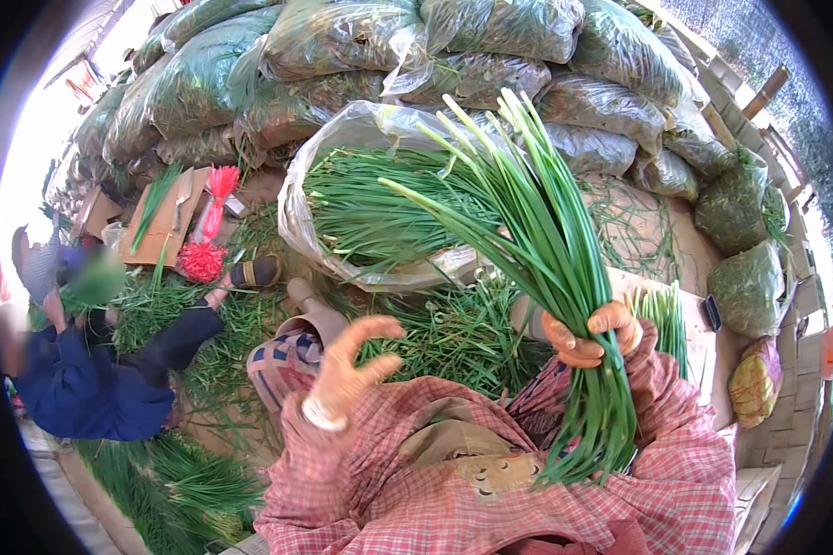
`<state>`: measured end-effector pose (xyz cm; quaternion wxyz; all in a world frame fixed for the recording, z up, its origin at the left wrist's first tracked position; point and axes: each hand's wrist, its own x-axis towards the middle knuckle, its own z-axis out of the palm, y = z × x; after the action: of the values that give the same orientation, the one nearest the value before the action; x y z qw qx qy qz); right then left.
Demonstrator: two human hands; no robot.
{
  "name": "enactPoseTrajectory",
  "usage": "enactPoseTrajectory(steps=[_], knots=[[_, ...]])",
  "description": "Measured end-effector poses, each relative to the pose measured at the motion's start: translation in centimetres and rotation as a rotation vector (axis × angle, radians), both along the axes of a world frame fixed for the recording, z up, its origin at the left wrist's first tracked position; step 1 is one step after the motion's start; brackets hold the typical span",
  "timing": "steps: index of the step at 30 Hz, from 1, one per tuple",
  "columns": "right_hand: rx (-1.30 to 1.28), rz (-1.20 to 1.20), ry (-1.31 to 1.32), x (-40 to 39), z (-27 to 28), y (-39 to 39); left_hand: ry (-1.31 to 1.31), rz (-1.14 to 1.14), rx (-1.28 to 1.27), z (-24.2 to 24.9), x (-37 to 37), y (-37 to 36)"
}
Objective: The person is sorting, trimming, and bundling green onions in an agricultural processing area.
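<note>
My right hand (590, 335) is wrapped round a thick bunch of garlic chives (565, 250). The pale stalk ends point up and to the left, while the green leaf tips hang over my lap. My left hand (350, 372) is raised in front of my chest, thumb and fingers apart, holding nothing. Beyond my hands stands a large clear plastic bag (292, 217), its mouth open and many chives (398, 208) lying inside. The held bunch overlaps the bag's right side in view. Loose chives (453, 338) cover the ground between my knees and the bag.
Stuffed plastic sacks (342, 42) are stacked along the back. At the left sits another person (93, 379) in dark blue, near cardboard (171, 217) and red ties (215, 217). More chives (657, 319) lie on a pale board by my right arm. A chive heap (171, 481) is at lower left.
</note>
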<state>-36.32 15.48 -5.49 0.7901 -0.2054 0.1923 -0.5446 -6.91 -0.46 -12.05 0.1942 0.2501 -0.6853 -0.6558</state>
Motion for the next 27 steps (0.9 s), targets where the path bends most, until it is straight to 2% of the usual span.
enactPoseTrajectory(steps=[2,3,6,8,9,10,12,13,16,17,20,22,26,27], knots=[[0.020,0.060,0.121,-1.0,0.9,-0.3,0.160,0.047,0.331,-2.3,0.4,-2.1],[0.066,0.086,0.319,-0.8,1.1,-0.3,0.368,-0.001,0.536,-3.8,-0.6,-1.9],[0.203,0.218,0.825,0.9,0.8,-0.8,0.673,-0.123,0.847,-5.6,-4.7,0.8],[-0.200,0.072,1.160,4.1,-3.0,-0.5,0.774,-0.132,0.905,-6.5,-6.9,1.6],[-0.404,0.022,1.451,5.1,-4.2,-0.1,0.822,-0.046,0.918,-7.4,-7.7,2.0],[-0.099,0.200,1.725,6.9,-3.2,0.6,0.757,0.076,0.964,-7.1,-7.9,2.2],[-0.083,0.330,2.037,9.9,-4.7,1.2,0.771,-0.025,0.999,-9.4,-7.9,2.7],[-0.124,0.287,2.096,11.0,-5.6,1.8,0.806,-0.074,1.035,-10.1,-7.9,2.8],[-0.023,0.374,2.123,13.3,-7.3,2.6,0.856,-0.076,0.993,-11.3,-8.3,2.4],[-0.006,0.397,2.135,13.6,-7.5,2.7,0.866,-0.144,1.053,-11.5,-8.3,2.0],[0.019,0.449,2.161,13.9,-7.6,2.7,0.921,-0.094,1.034,-11.5,-9.1,0.8],[0.012,0.464,2.155,13.4,-7.3,2.9,0.855,-0.036,1.032,-11.3,-8.9,0.1],[0.040,0.801,1.921,10.7,-3.8,2.6,0.815,-0.078,1.031,-12.6,-8.5,-0.5],[-0.021,0.817,1.804,8.4,-3.0,3.2,0.803,-0.062,1.073,-11.9,-8.4,-0.5]])
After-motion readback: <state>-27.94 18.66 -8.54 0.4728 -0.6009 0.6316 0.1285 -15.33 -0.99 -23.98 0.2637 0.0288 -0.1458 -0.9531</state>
